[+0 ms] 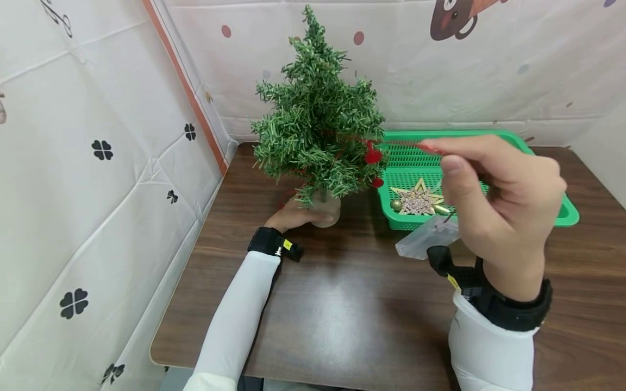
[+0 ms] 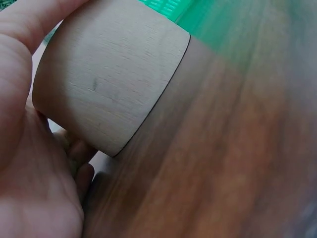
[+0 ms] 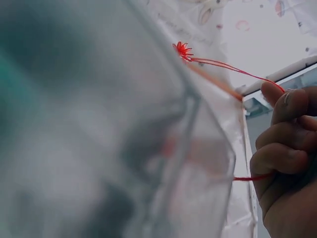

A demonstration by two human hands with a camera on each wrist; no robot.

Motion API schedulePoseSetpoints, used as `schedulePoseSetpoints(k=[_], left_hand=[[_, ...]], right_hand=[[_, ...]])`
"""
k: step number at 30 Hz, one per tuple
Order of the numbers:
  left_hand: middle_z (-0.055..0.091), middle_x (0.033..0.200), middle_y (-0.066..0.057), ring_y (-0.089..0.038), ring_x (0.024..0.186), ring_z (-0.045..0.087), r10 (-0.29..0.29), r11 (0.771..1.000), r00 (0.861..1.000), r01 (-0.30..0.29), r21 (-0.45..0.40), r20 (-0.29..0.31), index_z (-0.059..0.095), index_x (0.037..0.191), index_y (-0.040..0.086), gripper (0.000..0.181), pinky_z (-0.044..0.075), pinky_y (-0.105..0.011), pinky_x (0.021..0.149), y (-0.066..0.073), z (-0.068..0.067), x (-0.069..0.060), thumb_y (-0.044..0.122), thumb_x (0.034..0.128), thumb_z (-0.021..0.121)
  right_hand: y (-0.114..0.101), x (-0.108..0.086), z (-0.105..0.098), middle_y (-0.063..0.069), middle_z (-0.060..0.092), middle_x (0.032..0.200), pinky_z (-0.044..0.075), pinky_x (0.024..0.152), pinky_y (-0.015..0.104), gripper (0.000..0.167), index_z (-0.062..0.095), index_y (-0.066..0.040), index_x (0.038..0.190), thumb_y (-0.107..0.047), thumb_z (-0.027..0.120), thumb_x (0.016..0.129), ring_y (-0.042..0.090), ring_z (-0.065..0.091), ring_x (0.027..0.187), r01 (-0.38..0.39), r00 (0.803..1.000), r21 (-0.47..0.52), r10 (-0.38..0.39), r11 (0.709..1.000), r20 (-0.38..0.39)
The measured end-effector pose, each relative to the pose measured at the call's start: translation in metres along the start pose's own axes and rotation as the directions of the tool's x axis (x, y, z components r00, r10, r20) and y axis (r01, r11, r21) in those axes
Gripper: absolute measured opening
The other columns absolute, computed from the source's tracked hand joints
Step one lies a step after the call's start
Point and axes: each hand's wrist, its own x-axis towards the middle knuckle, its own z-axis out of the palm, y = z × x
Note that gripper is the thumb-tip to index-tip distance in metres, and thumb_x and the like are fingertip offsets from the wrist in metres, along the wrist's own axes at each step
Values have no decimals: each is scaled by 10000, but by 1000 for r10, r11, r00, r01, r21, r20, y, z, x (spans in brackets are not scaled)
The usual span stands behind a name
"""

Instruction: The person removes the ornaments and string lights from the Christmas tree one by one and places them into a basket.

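Observation:
A small green artificial Christmas tree (image 1: 318,103) stands upright on the table, on a round pale wooden base (image 2: 114,74). My left hand (image 1: 292,215) grips this base from its left side, low near the tabletop. My right hand (image 1: 508,195) is raised to the right of the tree and pinches a thin red string (image 1: 401,143) between thumb and index finger. The string runs leftward into the branches, where a red ornament (image 1: 373,155) hangs. Below the right hand dangles a clear plastic box (image 1: 426,240). In the right wrist view, red loops (image 3: 182,51) show on the string.
Behind the right hand a green plastic basket (image 1: 450,133) holds star ornaments (image 1: 419,201) and a gold ball (image 1: 396,205). Patterned white sheeting (image 1: 122,190) lines the left and back of the brown wooden table (image 1: 342,309).

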Motion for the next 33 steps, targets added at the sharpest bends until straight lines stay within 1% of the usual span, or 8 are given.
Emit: schedulePoseSetpoints(k=[6,12,19,26,29,31,32,33], left_hand=[[550,1419,-8,-222,1305,531,-17,1000,1000,17,2,7,497,1474,249,654,447,-462,1086,0,0,0,216,890,789],[558,1418,-12,-214,1291,543,-20,999,1000,20,-27,21,524,1456,234,618,453,-434,1075,-2,1,0,215,895,785],[556,1422,-48,-246,1285,542,5,999,1000,-5,-44,19,513,1471,198,633,446,-439,1076,-3,2,2,140,897,772],[531,1455,-33,-254,1335,513,-31,1000,1000,31,-6,-2,482,1498,212,689,430,-482,1110,-1,2,1,187,884,793],[539,1444,-32,-258,1331,518,-49,999,999,49,-12,-1,496,1485,215,676,429,-494,1112,-1,2,0,207,882,800],[537,1448,-27,-253,1336,516,-48,999,999,48,-11,-1,493,1487,220,681,426,-491,1116,-1,1,-1,215,881,803],[534,1453,-21,-248,1341,513,-46,999,999,46,-10,-1,490,1491,225,685,423,-488,1120,0,1,-1,216,881,803],[526,1464,-14,-241,1350,506,-43,999,999,43,-11,-2,480,1500,233,694,417,-486,1126,-1,1,-1,211,883,798]], right_hand=[[9,13,-12,-20,504,531,308,587,119,200,777,99,911,-97,736,905,-3,410,531,-71,993,-213,50,974,-104],[27,20,-21,-145,501,597,316,596,133,198,792,47,996,-110,673,979,-14,420,549,-177,980,-368,129,913,-150],[71,16,-27,-175,494,640,282,579,173,191,787,0,1078,-98,640,1007,2,416,572,-276,957,-379,214,883,-197],[108,4,-37,-201,496,659,284,575,191,219,792,-78,1115,-149,600,1037,0,418,581,-300,952,-419,244,857,-184],[115,1,-41,-192,508,680,308,583,208,241,788,-106,1135,-201,583,1050,14,434,593,-315,949,-443,284,839,-137],[117,-1,-43,-166,516,682,313,574,228,263,786,-114,1132,-242,567,1059,41,429,577,-351,930,-477,360,806,-76],[117,-2,-44,-148,522,683,317,575,238,280,783,-115,1123,-267,554,1065,55,429,574,-369,910,-510,414,777,-27],[117,-3,-46,-129,532,692,322,574,250,296,775,-116,1121,-293,543,1069,70,435,577,-382,879,-548,476,744,34]])
